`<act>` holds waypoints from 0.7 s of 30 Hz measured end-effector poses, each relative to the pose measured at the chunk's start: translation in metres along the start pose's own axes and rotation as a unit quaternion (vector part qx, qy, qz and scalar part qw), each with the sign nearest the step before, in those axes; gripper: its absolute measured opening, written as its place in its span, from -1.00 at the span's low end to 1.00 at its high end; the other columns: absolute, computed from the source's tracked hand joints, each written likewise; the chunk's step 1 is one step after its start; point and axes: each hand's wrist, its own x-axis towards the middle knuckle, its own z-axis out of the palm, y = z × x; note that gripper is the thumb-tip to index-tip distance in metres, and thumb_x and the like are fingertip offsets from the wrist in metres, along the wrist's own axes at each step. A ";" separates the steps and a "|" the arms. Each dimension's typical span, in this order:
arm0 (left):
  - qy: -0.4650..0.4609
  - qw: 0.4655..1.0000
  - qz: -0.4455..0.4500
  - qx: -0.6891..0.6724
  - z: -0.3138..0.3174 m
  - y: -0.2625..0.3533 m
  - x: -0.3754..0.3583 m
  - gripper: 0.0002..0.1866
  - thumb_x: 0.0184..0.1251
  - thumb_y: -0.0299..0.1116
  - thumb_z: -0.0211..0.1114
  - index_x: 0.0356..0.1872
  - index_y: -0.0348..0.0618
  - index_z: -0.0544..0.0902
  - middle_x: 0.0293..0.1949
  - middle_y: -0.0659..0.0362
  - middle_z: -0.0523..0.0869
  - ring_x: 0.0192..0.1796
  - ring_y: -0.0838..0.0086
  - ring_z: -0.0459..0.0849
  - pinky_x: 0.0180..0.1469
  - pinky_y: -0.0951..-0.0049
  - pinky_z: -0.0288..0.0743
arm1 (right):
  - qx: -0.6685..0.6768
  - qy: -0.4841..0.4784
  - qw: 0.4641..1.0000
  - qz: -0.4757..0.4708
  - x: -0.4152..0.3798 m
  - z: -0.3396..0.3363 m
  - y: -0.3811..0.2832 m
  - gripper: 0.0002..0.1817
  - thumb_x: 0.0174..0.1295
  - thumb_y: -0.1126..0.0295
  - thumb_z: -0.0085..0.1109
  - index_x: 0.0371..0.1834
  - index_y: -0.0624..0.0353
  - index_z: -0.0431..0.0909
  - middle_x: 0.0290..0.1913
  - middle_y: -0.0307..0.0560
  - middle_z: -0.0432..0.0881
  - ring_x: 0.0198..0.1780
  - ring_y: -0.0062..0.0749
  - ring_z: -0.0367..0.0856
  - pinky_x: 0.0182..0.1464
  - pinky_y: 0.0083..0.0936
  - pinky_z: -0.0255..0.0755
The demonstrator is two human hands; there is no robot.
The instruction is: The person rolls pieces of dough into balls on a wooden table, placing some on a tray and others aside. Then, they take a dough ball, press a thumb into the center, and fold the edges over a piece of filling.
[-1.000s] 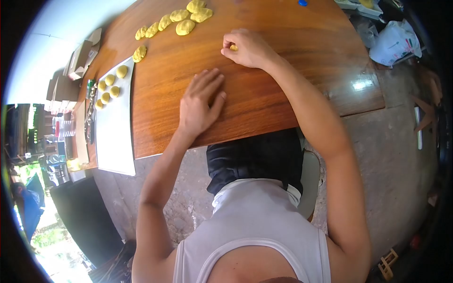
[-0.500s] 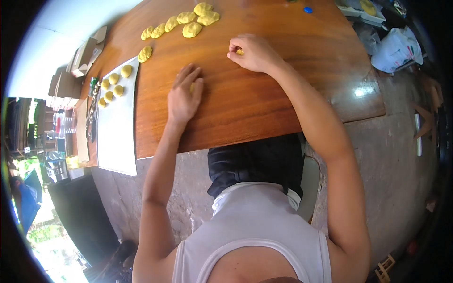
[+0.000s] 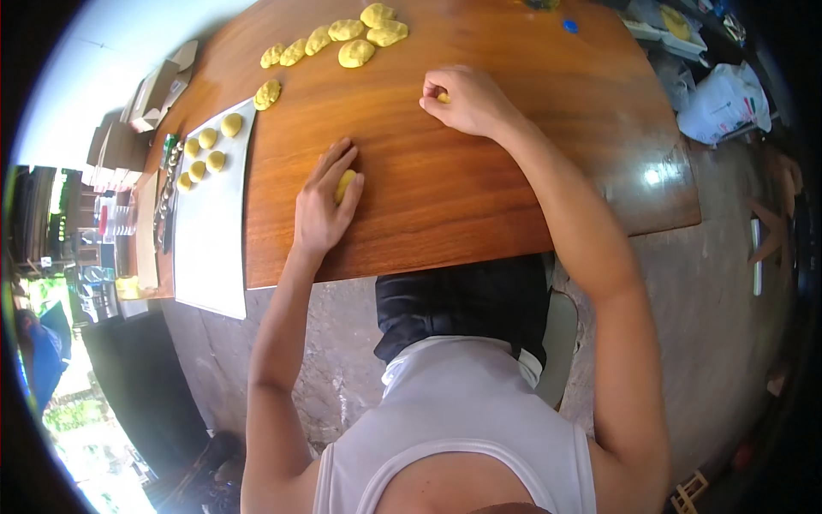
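Note:
My left hand [image 3: 325,206] is cupped over a yellow dough ball [image 3: 345,185] on the wooden table, near its front edge. Part of the ball shows between thumb and fingers. Farther forward and to the right, my right hand [image 3: 467,103] curls around a small piece of yellow dough [image 3: 443,98], mostly hidden by the fingers. Several smooth round dough balls [image 3: 216,161] sit at the far end of a white tray [image 3: 210,248] on the left. Beside the tray's far corner lies a rougher dough lump [image 3: 267,95].
More dough lumps [image 3: 356,53] lie in a loose row toward the back of the table [image 3: 411,197]. A blue cap [image 3: 570,26] is at the far right. Cardboard boxes [image 3: 154,94] stand past the left side, and a white plastic bag [image 3: 726,103] is off the right edge.
My left hand has slid back toward the table's near edge, and more of its dough ball shows. My right hand stays curled round its dough. The whole view has shifted slightly.

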 end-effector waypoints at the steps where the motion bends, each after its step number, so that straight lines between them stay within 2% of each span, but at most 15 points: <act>1: 0.006 1.000 0.003 -0.001 0.005 -0.003 0.010 -0.56 0.50 -0.39 0.33 0.34 -0.32 0.66 0.43 -0.21 0.60 0.52 -0.11 0.52 0.57 0.03 0.38 | -0.005 0.002 1.000 -0.005 0.000 -0.001 -0.002 -0.81 0.36 0.26 0.37 -0.26 0.16 0.69 -0.20 -0.03 0.81 -0.06 -0.06 0.75 0.00 -0.18 0.59; 5: 0.030 0.995 0.072 0.055 0.032 0.013 0.031 -0.56 0.45 -0.41 0.33 0.31 -0.27 0.70 0.43 -0.18 0.61 0.55 -0.14 0.47 0.58 0.04 0.37 | -0.007 0.040 0.999 -0.024 -0.009 0.002 0.003 -0.80 0.35 0.25 0.39 -0.28 0.15 0.69 -0.19 -0.03 0.79 -0.06 -0.05 0.74 0.01 -0.18 0.60; 8: -0.044 0.993 0.103 0.028 0.028 0.046 0.015 -0.53 0.41 -0.41 0.36 0.33 -0.20 0.70 0.44 -0.10 0.60 0.54 -0.14 0.48 0.58 0.01 0.36 | 0.012 0.053 0.998 -0.039 -0.010 0.003 0.005 -0.81 0.35 0.27 0.39 -0.29 0.15 0.68 -0.22 -0.01 0.77 -0.05 -0.05 0.73 0.01 -0.17 0.59; 13: -0.071 0.995 0.064 0.031 0.003 0.043 -0.033 -0.48 0.44 -0.46 0.35 0.42 -0.18 0.64 0.52 -0.13 0.51 0.57 -0.10 0.46 0.61 0.02 0.32 | 0.019 0.046 0.998 -0.050 -0.008 0.003 0.007 -0.81 0.35 0.28 0.38 -0.30 0.17 0.66 -0.21 -0.02 0.77 -0.06 -0.05 0.73 -0.01 -0.16 0.59; 15: -0.061 0.998 0.010 -0.001 -0.004 0.035 -0.040 -0.48 0.46 -0.47 0.33 0.44 -0.22 0.62 0.51 -0.13 0.53 0.59 -0.13 0.43 0.63 0.01 0.29 | 0.021 0.046 0.997 -0.052 -0.006 0.003 0.006 -0.81 0.35 0.29 0.38 -0.30 0.18 0.66 -0.21 -0.02 0.78 -0.07 -0.04 0.74 -0.02 -0.16 0.59; 17: -0.038 0.999 0.012 0.004 -0.003 0.023 -0.028 -0.51 0.45 -0.44 0.37 0.39 -0.23 0.65 0.46 -0.14 0.58 0.55 -0.14 0.48 0.60 -0.01 0.34 | 0.022 0.011 1.000 -0.011 -0.004 0.000 0.001 -0.81 0.34 0.29 0.38 -0.29 0.18 0.67 -0.21 -0.01 0.79 -0.07 -0.04 0.74 -0.02 -0.16 0.59; 19: -0.001 0.998 0.051 0.036 0.004 0.009 -0.005 -0.54 0.46 -0.43 0.37 0.35 -0.24 0.67 0.44 -0.15 0.60 0.54 -0.14 0.49 0.61 0.01 0.34 | 0.012 0.012 1.000 -0.019 -0.003 0.000 0.001 -0.81 0.34 0.28 0.39 -0.28 0.18 0.67 -0.21 -0.01 0.79 -0.07 -0.04 0.74 -0.01 -0.15 0.59; 21: 0.012 0.998 0.051 0.032 0.017 0.007 0.018 -0.57 0.46 -0.39 0.37 0.32 -0.23 0.70 0.44 -0.16 0.61 0.55 -0.13 0.48 0.61 0.02 0.33 | -0.004 0.018 1.000 -0.022 -0.003 0.000 0.002 -0.81 0.34 0.28 0.39 -0.27 0.17 0.68 -0.21 -0.01 0.80 -0.07 -0.04 0.74 -0.01 -0.15 0.59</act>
